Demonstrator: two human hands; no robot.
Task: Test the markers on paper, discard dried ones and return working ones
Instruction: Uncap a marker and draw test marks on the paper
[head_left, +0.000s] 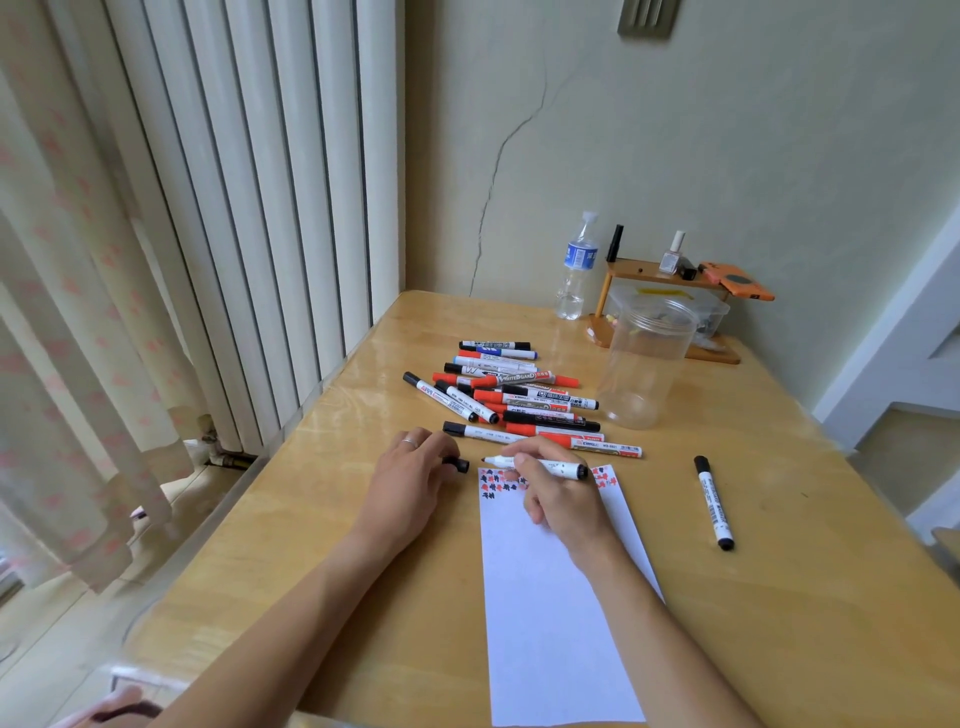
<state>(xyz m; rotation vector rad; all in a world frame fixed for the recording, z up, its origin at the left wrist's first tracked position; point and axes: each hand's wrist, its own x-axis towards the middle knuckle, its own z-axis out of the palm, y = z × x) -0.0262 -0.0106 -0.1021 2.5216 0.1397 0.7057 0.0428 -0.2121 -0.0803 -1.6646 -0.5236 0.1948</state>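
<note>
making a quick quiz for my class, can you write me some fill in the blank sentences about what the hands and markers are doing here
1. The right hand holds an uncapped marker above the top of the ____.
2. The left hand holds the marker's black ____.
3. The clear plastic jar beside the pile of markers holds ____ markers.
4. The test marks on the sheet are black and ____.

Missing words: paper; cap; no; red

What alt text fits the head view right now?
The right hand holds an uncapped marker over the paper, while the left hand holds its black cap. Behind lie a marker pile and an empty clear jar.
</note>
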